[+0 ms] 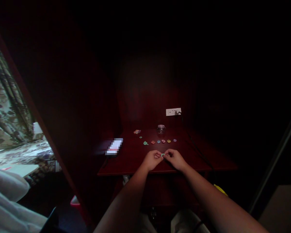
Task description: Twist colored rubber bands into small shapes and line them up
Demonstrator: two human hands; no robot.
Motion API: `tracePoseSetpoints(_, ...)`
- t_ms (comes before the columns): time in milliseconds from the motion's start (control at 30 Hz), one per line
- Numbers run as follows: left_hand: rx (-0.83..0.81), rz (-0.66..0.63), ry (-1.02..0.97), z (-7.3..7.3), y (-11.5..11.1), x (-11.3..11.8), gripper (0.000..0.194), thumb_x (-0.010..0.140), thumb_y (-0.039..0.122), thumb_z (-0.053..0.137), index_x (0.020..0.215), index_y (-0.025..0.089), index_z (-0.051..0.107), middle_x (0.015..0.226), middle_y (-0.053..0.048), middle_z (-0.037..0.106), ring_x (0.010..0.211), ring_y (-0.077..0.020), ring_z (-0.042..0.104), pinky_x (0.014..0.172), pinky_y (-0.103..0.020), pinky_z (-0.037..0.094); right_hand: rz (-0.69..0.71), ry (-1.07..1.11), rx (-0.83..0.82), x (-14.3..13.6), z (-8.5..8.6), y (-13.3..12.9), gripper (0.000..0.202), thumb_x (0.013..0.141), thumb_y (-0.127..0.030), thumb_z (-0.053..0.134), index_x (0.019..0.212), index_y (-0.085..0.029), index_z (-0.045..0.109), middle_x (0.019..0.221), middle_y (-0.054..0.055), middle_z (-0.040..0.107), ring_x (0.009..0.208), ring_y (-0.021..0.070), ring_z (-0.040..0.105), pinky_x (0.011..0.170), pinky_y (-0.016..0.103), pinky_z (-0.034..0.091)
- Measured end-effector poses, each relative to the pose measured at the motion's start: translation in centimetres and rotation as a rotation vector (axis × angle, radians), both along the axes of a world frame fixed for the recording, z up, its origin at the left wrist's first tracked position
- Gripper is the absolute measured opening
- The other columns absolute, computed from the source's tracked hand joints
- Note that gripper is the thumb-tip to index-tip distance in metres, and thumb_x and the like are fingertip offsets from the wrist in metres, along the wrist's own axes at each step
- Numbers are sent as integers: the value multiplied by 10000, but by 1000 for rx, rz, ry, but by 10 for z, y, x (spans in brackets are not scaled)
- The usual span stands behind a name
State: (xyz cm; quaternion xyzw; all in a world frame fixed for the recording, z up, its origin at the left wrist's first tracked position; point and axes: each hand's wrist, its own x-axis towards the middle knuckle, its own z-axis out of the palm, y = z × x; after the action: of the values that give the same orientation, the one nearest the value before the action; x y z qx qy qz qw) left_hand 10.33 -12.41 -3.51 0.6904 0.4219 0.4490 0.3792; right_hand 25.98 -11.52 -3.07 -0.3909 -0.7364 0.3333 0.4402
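Observation:
My left hand (153, 160) and my right hand (174, 158) meet above the front of the dark red desk. Between their fingertips is a small green ring that looks like a hair tie (163, 155), pinched from both sides. Just beyond my fingers runs a row of similar small bands: a green one (145, 143), an orange-red one (153, 142), a blue one (158, 141), a pink one (163, 141), a yellow one (169, 141) and a purple one (175, 140). Another green ring (140, 137) lies farther back, near a loose multicoloured bunch (137, 131).
A clear lidded jar (161, 129) stands behind the row. At the desk's left lies a blurred-out phone (114, 146). A white power socket (173, 112) on the back wall has a plug in it, and a dark cable (196, 147) runs down the right side.

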Motion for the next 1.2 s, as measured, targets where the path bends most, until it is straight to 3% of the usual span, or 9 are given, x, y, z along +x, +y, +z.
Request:
tracePoseSetpoints(367,35,83,32,-2,3,-1,144,655,242,582,689,105,555,614,-31,589,549,-83,516,522,-184,394,10,5,-1,-1,-3,3,185,646,-317,546,624,-135,523,506,-32,450,469,74,381,447,188,302)
tracePoseSetpoints(833,31,39,36,5,0,-2,119,687,235,529,712,123,558,672,-39,612,605,-98,533,594,-210,410,-14,55,-45,0,1,2,179,697,-290,465,636,-135,530,549,-4,528,483,91,453,474,203,353)
tracePoseSetpoints(1200,40,59,56,0,3,-3,141,671,253,554,700,115,556,666,-25,588,587,-89,513,558,-193,394,66,16,-26,0,3,-4,261,640,-370,565,694,-116,578,567,4,533,508,88,438,474,201,345)
